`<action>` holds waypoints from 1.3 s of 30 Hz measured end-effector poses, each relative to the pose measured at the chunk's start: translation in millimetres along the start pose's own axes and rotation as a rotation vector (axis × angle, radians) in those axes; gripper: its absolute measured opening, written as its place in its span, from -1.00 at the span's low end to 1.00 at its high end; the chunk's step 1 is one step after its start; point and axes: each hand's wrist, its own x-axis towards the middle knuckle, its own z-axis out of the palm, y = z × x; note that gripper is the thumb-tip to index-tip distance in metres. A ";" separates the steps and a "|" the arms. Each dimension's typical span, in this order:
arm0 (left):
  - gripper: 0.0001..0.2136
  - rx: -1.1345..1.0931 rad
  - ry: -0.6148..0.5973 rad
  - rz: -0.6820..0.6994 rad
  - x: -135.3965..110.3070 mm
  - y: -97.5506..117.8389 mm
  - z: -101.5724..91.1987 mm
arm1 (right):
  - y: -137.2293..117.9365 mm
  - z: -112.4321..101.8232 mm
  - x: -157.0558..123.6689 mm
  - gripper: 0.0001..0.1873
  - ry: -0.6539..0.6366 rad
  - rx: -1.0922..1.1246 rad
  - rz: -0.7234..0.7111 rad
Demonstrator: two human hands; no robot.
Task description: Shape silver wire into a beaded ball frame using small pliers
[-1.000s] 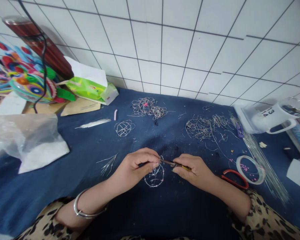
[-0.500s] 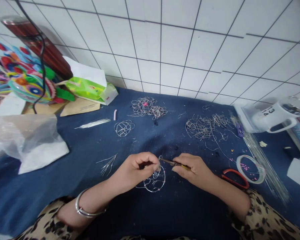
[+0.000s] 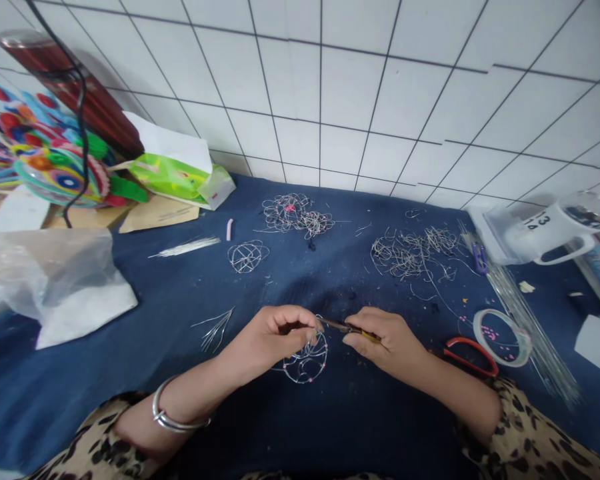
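My left hand (image 3: 270,340) is pinched on a round wire ornament with pink beads (image 3: 305,360), held just above the blue cloth (image 3: 180,300). My right hand (image 3: 385,340) is closed round small pliers with a yellow handle (image 3: 347,327). The pliers' tip touches the top of the wire ornament beside my left fingertips. A silver bangle sits on my left wrist.
Finished wire shapes (image 3: 295,215) and one more (image 3: 247,256) lie further back. A tangle of wire scraps (image 3: 410,253) is at the right, with straight wires (image 3: 525,327), a tape roll (image 3: 503,337), red-handled cutters (image 3: 470,357) and a white mug (image 3: 550,233). A plastic bag (image 3: 55,280) lies left.
The wire ornament has turned slightly in my left fingers and sits a little lower. Both hands stay almost in place.
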 end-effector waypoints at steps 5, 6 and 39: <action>-0.86 0.012 -0.006 -0.008 0.8 -0.1 -0.1 | -0.6 0.5 -0.3 -0.68 0.007 -0.005 0.029; -0.87 0.027 0.003 -0.005 0.8 0.5 -0.2 | -0.5 0.9 -0.5 -0.68 0.014 -0.019 0.039; -0.84 0.292 0.137 0.107 -1.9 5.3 -3.2 | -2.2 3.2 -7.0 -0.71 0.135 -0.420 -0.063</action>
